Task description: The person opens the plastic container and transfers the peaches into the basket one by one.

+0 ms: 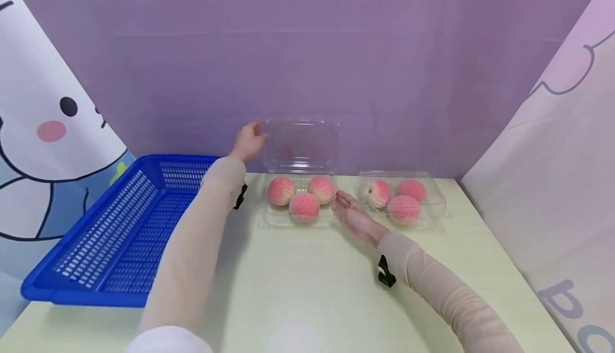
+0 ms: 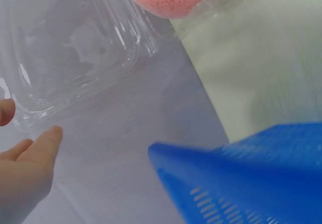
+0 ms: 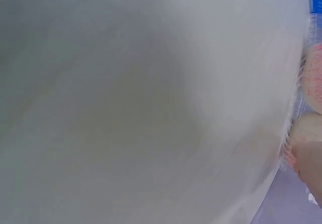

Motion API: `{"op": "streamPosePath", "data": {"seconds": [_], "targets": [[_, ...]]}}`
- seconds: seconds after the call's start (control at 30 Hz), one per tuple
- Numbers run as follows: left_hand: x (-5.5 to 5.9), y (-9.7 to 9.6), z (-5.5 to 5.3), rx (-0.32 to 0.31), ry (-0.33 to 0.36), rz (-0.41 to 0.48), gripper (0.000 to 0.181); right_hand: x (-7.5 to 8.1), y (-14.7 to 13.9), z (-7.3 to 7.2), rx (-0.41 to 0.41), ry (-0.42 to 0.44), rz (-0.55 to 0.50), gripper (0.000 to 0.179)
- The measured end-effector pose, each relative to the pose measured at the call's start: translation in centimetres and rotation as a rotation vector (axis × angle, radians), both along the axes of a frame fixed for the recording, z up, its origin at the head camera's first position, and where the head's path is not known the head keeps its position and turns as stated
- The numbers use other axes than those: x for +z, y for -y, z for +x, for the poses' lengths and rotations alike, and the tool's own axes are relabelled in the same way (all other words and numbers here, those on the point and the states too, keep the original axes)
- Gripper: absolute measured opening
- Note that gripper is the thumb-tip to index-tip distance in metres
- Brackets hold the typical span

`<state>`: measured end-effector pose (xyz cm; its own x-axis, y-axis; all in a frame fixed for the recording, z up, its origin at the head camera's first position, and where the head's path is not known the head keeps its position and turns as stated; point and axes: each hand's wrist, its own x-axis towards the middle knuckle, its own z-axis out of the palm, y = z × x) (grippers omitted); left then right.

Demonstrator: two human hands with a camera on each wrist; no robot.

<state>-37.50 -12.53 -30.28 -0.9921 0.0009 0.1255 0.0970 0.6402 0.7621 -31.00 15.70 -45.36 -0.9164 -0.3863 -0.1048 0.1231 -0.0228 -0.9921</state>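
A clear plastic clamshell box [image 1: 269, 218] stands open on the table with three pink-and-cream peaches [image 1: 305, 207] inside. Its lid [image 1: 301, 142] is raised against the purple backdrop. My left hand [image 1: 249, 142] is at the lid's upper left corner; in the left wrist view its fingers [image 2: 45, 146] are spread near that corner, and I see no pinch. Beside the box's right edge, my right hand [image 1: 354, 215] lies with the palm turned up and fingers extended, close to the right peach [image 1: 322, 189]. The right wrist view is mostly filled by a pale blurred surface.
A second clear box [image 1: 436, 203] with three peaches stands to the right, its lid down. On the left is a large blue perforated basket [image 1: 86, 304], partly behind the left forearm. The purple backdrop [image 1: 326, 48] rises along the table's far edge.
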Motion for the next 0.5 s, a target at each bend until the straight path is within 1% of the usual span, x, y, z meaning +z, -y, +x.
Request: {"op": "streamPosePath", "data": {"seconds": [0.13, 0.27, 0.4, 0.43, 0.5], "targets": [[0.8, 0.3, 0.9, -0.032, 0.01, -0.088, 0.056, 0.1, -0.1, -0.3, 0.004, -0.001, 0.02, 0.065], [1.9, -0.1, 1.9, -0.071, -0.023, -0.159, 0.052, 0.5, -0.4, -0.6, 0.0, 0.008, 0.026, 0.064], [2.5, -0.9, 3.4, -0.119, -0.061, -0.18, 0.048, 0.6, -0.5, -0.9, 0.004, 0.007, 0.024, 0.064], [2.5, -1.2, 3.9, -0.134, -0.067, -0.175, 0.046, 0.6, -0.5, -1.0, 0.006, 0.006, 0.024, 0.064], [2.5, -1.9, 5.2, -0.159, -0.061, -0.135, 0.045, 0.4, -0.5, -1.2, 0.006, 0.008, 0.019, 0.064]]}}
